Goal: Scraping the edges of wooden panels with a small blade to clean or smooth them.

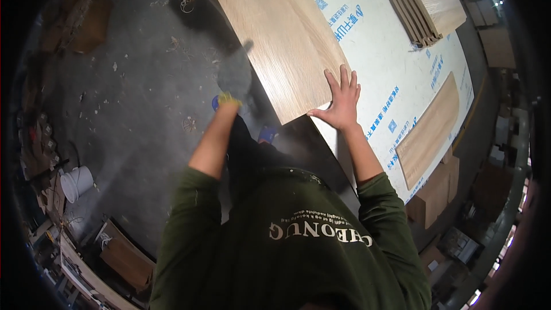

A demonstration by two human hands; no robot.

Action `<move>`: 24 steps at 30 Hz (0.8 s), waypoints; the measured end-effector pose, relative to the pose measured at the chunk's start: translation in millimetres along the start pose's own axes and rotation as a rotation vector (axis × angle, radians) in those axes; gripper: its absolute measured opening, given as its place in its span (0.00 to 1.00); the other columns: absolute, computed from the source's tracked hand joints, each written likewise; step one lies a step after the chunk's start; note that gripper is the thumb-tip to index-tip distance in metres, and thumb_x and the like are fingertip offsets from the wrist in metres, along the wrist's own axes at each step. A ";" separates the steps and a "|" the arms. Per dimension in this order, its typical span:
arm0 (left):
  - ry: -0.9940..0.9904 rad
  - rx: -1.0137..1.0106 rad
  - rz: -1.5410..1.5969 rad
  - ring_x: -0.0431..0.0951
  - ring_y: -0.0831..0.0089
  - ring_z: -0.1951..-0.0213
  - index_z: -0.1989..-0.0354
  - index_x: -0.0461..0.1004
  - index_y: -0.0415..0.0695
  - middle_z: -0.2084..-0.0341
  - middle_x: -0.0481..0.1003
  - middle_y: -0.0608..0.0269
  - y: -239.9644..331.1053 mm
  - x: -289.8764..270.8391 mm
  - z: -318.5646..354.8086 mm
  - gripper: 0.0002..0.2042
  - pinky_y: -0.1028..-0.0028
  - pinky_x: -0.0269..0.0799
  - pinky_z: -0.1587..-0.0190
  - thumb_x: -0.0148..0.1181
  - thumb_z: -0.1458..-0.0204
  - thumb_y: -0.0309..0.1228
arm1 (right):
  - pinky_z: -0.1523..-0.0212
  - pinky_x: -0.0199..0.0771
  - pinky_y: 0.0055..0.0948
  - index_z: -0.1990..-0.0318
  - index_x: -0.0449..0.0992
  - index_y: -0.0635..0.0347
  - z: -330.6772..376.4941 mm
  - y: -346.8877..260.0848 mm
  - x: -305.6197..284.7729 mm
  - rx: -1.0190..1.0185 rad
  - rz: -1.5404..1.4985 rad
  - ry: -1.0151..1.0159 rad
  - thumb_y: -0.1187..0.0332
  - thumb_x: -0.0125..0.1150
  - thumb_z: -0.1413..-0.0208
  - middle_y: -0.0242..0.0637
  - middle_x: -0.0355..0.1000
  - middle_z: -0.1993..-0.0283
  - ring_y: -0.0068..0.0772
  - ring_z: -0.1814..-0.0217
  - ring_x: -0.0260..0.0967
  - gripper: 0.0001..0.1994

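Observation:
A long wood-grain panel [281, 28] with rounded far corners lies along the left edge of a white-topped table. My bare right hand [342, 103] rests on the panel's near right corner, fingers stretched out and thumb spread along the end edge. Off the panel's left long edge is my left hand [234, 80], in what looks like a greyish glove with a yellow cuff. Motion smears it, so its fingers and anything in them cannot be made out. A small dark spot shows on the panel's left edge beyond that hand.
The white tabletop [373, 63] bears blue print. A stack of curved wood-grain panels [427, 11] stands at the far right, with a smaller panel [430, 129] nearer. Cardboard boxes [436, 189] are beyond the right edge. A white bucket [77, 183] and scraps lie on the grey floor [155, 97].

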State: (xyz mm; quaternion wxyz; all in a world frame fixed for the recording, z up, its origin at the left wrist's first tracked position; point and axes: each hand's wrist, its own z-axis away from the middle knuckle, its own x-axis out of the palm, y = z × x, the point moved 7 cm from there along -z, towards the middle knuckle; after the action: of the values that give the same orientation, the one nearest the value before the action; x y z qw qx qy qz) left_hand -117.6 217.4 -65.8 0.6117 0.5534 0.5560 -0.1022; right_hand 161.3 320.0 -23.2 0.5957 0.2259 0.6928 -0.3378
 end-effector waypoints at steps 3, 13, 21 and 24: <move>0.063 0.235 -0.337 0.71 0.58 0.71 0.60 0.72 0.47 0.72 0.68 0.56 63.1 10.1 110.8 0.05 0.62 0.69 0.67 0.51 0.43 0.27 | 0.32 0.34 0.78 0.30 0.63 0.38 -0.2 0.8 -0.2 0.001 -0.013 0.004 0.17 0.64 0.82 0.51 0.41 0.22 0.73 0.21 0.28 0.64; -0.281 0.436 -0.127 0.75 0.58 0.68 0.42 0.68 0.48 0.67 0.75 0.55 41.5 -13.3 112.2 0.21 0.60 0.72 0.64 0.56 0.47 0.30 | 0.32 0.35 0.79 0.29 0.62 0.41 -1.6 -0.6 -0.4 0.004 -0.007 -0.027 0.18 0.64 0.80 0.53 0.41 0.22 0.74 0.21 0.28 0.64; -0.144 0.285 -0.132 0.77 0.65 0.72 0.49 0.78 0.52 0.75 0.76 0.61 57.5 -21.8 42.4 0.14 0.66 0.74 0.69 0.53 0.43 0.30 | 0.32 0.31 0.79 0.26 0.54 0.42 -5.9 2.8 1.3 0.021 0.052 -0.134 0.20 0.65 0.78 0.54 0.37 0.21 0.72 0.20 0.24 0.66; -0.801 0.300 -0.094 0.81 0.60 0.65 0.49 0.78 0.51 0.66 0.79 0.55 87.1 7.2 162.5 0.15 0.65 0.75 0.61 0.53 0.44 0.31 | 0.32 0.28 0.80 0.25 0.50 0.48 -1.3 -12.8 -3.0 0.028 0.107 -0.207 0.20 0.63 0.72 0.54 0.36 0.21 0.70 0.20 0.24 0.66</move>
State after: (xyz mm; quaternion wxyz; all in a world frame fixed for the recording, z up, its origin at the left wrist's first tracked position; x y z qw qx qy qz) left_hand 41.6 124.4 -59.9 0.6865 0.5270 0.2784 -0.4164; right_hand 151.7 312.7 -17.6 0.6782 0.2348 0.6097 -0.3365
